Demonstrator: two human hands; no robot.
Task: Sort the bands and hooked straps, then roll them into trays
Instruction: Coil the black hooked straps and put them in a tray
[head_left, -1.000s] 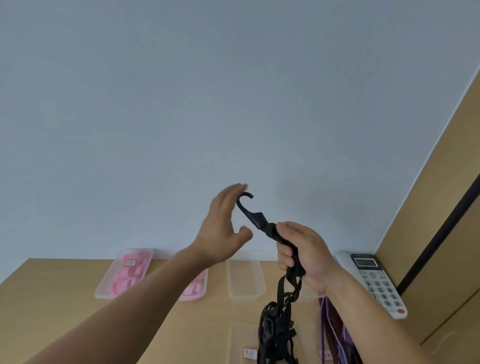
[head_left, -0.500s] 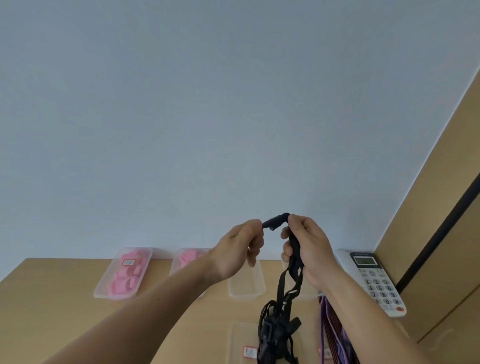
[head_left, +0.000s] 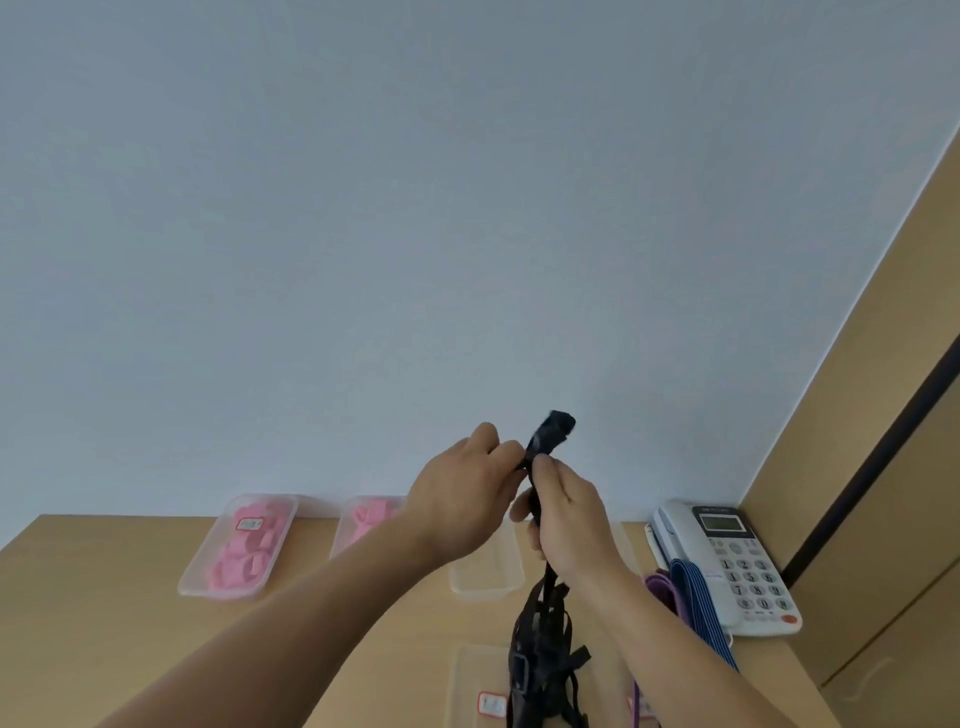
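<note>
With left hand and right hand pinches and grips the black hooked strap above the table, its tangle over a near tray. Behind, left to right: pink-filled trays, clear tray partly hidden by the hands, purple and blue bands, telephone. Tray labels unreadable.

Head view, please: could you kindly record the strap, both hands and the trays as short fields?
held item: black hooked strap, top end folded over above the hands, the rest hanging in a tangle over the near tray
left hand: pinches the strap just below the fold
right hand: grips the strap lower down
far row: left pink tray and second pink tray hold pink rolls; clear tray partly hidden
right side: blue striped band, purple band, telephone
surface: wooden desk
</note>
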